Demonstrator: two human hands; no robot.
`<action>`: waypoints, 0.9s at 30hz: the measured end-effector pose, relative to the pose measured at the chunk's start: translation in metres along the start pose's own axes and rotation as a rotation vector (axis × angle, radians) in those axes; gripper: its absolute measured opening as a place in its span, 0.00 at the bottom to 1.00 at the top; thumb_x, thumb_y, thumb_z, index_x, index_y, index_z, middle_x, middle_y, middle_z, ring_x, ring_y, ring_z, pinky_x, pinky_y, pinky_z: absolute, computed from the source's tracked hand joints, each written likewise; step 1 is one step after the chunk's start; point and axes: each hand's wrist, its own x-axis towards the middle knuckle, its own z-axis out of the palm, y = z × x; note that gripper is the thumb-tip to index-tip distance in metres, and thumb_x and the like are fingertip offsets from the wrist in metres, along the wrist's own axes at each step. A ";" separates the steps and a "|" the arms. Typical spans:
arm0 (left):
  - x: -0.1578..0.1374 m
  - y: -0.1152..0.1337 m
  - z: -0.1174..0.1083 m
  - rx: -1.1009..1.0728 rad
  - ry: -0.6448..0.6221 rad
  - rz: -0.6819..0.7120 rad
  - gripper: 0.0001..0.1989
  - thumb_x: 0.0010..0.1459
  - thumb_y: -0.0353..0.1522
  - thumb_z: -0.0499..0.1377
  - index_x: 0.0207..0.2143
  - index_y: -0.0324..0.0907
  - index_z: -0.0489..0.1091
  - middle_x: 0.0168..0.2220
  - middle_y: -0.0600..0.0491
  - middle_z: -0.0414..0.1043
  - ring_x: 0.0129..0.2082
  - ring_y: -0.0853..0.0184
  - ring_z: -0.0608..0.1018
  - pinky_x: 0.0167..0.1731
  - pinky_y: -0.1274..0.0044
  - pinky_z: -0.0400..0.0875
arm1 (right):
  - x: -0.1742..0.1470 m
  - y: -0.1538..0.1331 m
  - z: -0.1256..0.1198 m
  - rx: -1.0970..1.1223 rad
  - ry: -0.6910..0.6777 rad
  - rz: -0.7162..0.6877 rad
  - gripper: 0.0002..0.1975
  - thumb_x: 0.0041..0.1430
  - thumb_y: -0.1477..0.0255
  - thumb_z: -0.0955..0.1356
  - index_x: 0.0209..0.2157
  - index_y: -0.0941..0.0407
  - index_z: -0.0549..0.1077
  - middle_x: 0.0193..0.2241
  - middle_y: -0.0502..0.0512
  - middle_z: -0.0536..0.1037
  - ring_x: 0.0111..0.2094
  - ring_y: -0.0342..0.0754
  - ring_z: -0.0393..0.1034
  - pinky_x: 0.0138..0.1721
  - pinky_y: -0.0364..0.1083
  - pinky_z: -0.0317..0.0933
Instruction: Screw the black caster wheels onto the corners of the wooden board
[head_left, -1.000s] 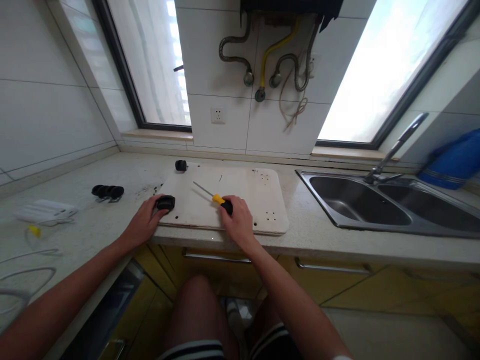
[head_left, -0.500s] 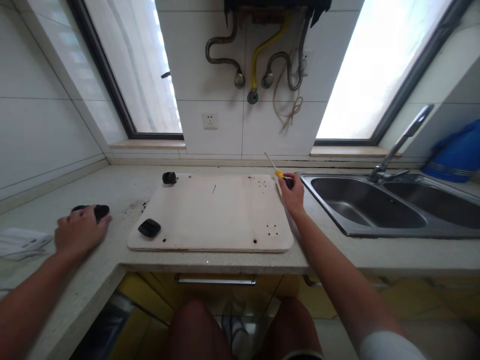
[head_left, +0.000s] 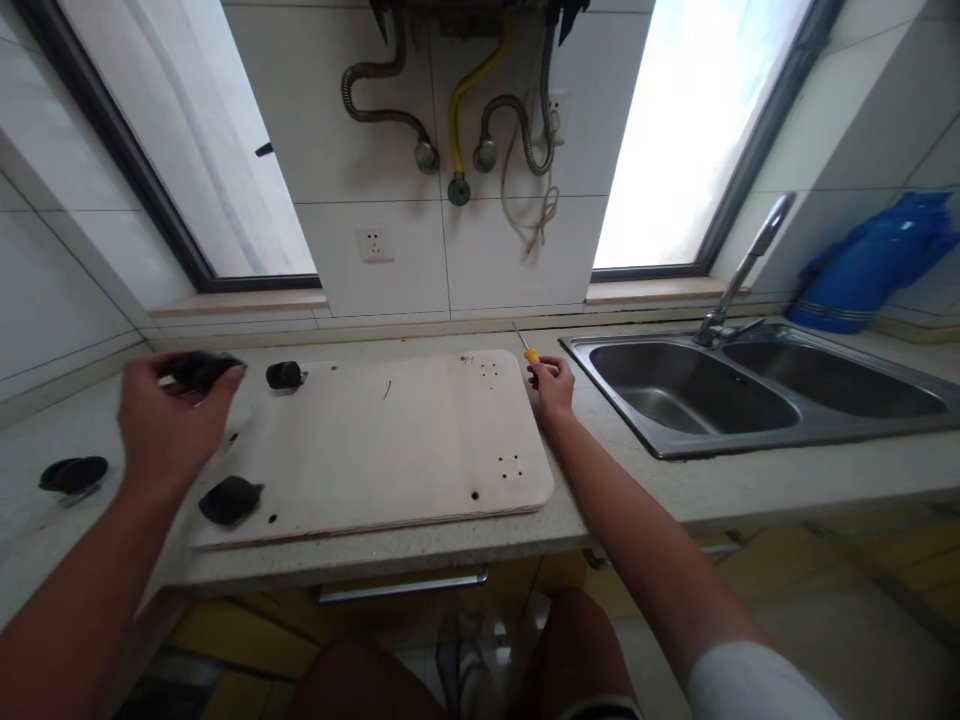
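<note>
My left hand [head_left: 166,425] pinches a black caster [head_left: 204,370] in the air, just left of the board. My right hand [head_left: 556,388] rests by the board's right edge and grips a screwdriver [head_left: 531,355] with a yellow and black handle, its shaft pointing away to the back wall. The pale board [head_left: 390,440] lies flat on the counter between my hands. Along its left end sit a black caster [head_left: 283,376] at the far corner and another caster [head_left: 231,500] at the near one. Small holes show at both right corners. One more caster [head_left: 73,474] lies on the counter at far left.
A double steel sink [head_left: 694,385] with a tall faucet [head_left: 742,275] is to the right. Behind it leans a blue container [head_left: 877,265]. Pipes [head_left: 457,110] and a socket [head_left: 374,245] are on the tiled wall. The counter's front edge runs above a drawer handle [head_left: 405,588].
My left hand has lifted a caster off the counter and carried it up towards the board, uncovering another caster there. The right hand still holds the screwdriver. My view has swung to the right.
</note>
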 end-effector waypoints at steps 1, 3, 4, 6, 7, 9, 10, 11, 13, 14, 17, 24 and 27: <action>-0.011 0.026 0.014 -0.131 -0.015 0.018 0.30 0.54 0.53 0.72 0.52 0.54 0.67 0.54 0.51 0.80 0.53 0.47 0.86 0.53 0.50 0.85 | 0.000 0.000 0.000 0.008 -0.003 0.005 0.22 0.75 0.60 0.74 0.62 0.56 0.77 0.59 0.60 0.81 0.54 0.54 0.80 0.55 0.58 0.79; -0.033 0.072 0.046 -0.394 -0.157 0.029 0.30 0.57 0.52 0.72 0.55 0.51 0.67 0.48 0.50 0.82 0.44 0.54 0.87 0.47 0.58 0.86 | -0.001 0.000 0.000 0.022 -0.005 0.004 0.21 0.75 0.60 0.74 0.62 0.56 0.77 0.58 0.60 0.81 0.54 0.54 0.80 0.55 0.58 0.80; -0.042 0.092 0.064 -0.467 -0.260 0.052 0.29 0.58 0.51 0.71 0.55 0.50 0.68 0.44 0.51 0.83 0.38 0.57 0.87 0.41 0.60 0.86 | -0.002 0.000 0.000 0.029 -0.004 -0.002 0.21 0.75 0.60 0.74 0.62 0.56 0.77 0.58 0.60 0.81 0.53 0.54 0.81 0.54 0.57 0.80; -0.059 0.125 0.102 -0.443 -0.449 0.191 0.22 0.63 0.50 0.67 0.52 0.49 0.74 0.42 0.51 0.83 0.36 0.59 0.85 0.41 0.64 0.84 | -0.003 -0.001 -0.001 0.045 0.008 -0.023 0.21 0.75 0.60 0.74 0.61 0.56 0.77 0.57 0.60 0.81 0.52 0.53 0.81 0.53 0.56 0.80; -0.066 0.139 0.121 -0.388 -0.502 0.257 0.18 0.65 0.49 0.66 0.50 0.49 0.76 0.42 0.51 0.84 0.38 0.59 0.85 0.44 0.64 0.83 | -0.003 -0.002 -0.001 0.054 0.016 -0.038 0.20 0.75 0.60 0.74 0.60 0.56 0.77 0.56 0.59 0.81 0.51 0.52 0.81 0.52 0.56 0.80; -0.078 0.162 0.158 -0.344 -0.578 0.289 0.12 0.68 0.43 0.63 0.48 0.48 0.77 0.43 0.50 0.85 0.42 0.57 0.85 0.50 0.64 0.82 | -0.004 -0.003 -0.001 0.077 0.034 -0.073 0.18 0.75 0.61 0.74 0.58 0.57 0.78 0.53 0.58 0.82 0.48 0.50 0.81 0.49 0.53 0.80; -0.085 0.171 0.175 -0.332 -0.618 0.289 0.10 0.69 0.40 0.61 0.47 0.48 0.77 0.44 0.49 0.85 0.45 0.56 0.86 0.53 0.63 0.81 | -0.005 -0.004 -0.001 0.090 0.042 -0.091 0.17 0.74 0.62 0.75 0.56 0.57 0.78 0.51 0.57 0.82 0.45 0.49 0.81 0.47 0.51 0.80; -0.091 0.178 0.190 -0.315 -0.652 0.302 0.09 0.69 0.37 0.60 0.47 0.47 0.78 0.47 0.48 0.86 0.48 0.55 0.85 0.56 0.61 0.79 | -0.005 -0.005 -0.001 0.102 0.050 -0.112 0.16 0.73 0.62 0.76 0.53 0.58 0.79 0.49 0.56 0.83 0.42 0.47 0.80 0.44 0.50 0.79; -0.102 0.186 0.213 -0.282 -0.688 0.333 0.09 0.69 0.36 0.59 0.47 0.46 0.78 0.51 0.44 0.85 0.54 0.52 0.84 0.61 0.59 0.76 | -0.007 -0.007 0.000 0.122 0.062 -0.156 0.15 0.69 0.62 0.77 0.48 0.57 0.80 0.46 0.55 0.84 0.36 0.45 0.78 0.40 0.48 0.76; -0.106 0.187 0.221 -0.270 -0.687 0.351 0.09 0.69 0.36 0.59 0.47 0.46 0.78 0.53 0.43 0.85 0.56 0.50 0.83 0.62 0.58 0.75 | -0.008 -0.007 0.000 0.127 0.067 -0.179 0.15 0.66 0.61 0.77 0.47 0.57 0.81 0.45 0.55 0.85 0.35 0.45 0.77 0.39 0.48 0.75; -0.113 0.180 0.232 -0.278 -0.680 0.405 0.13 0.69 0.42 0.61 0.49 0.45 0.77 0.55 0.41 0.82 0.58 0.48 0.81 0.63 0.56 0.74 | -0.011 -0.009 -0.001 0.113 0.091 -0.236 0.19 0.59 0.57 0.77 0.45 0.55 0.82 0.41 0.55 0.86 0.33 0.48 0.77 0.41 0.50 0.74; -0.092 0.152 0.216 -0.342 -0.950 0.413 0.27 0.59 0.45 0.69 0.58 0.47 0.75 0.54 0.47 0.82 0.49 0.53 0.83 0.52 0.62 0.78 | -0.015 -0.013 0.002 0.067 0.147 -0.302 0.22 0.59 0.52 0.76 0.46 0.55 0.83 0.41 0.57 0.86 0.40 0.52 0.79 0.47 0.52 0.73; -0.088 0.151 0.211 -0.357 -1.027 0.342 0.28 0.57 0.43 0.70 0.57 0.45 0.74 0.45 0.50 0.83 0.39 0.57 0.82 0.43 0.67 0.78 | -0.017 -0.015 0.003 0.051 0.144 -0.320 0.22 0.60 0.52 0.76 0.46 0.55 0.83 0.41 0.58 0.86 0.40 0.52 0.79 0.47 0.52 0.73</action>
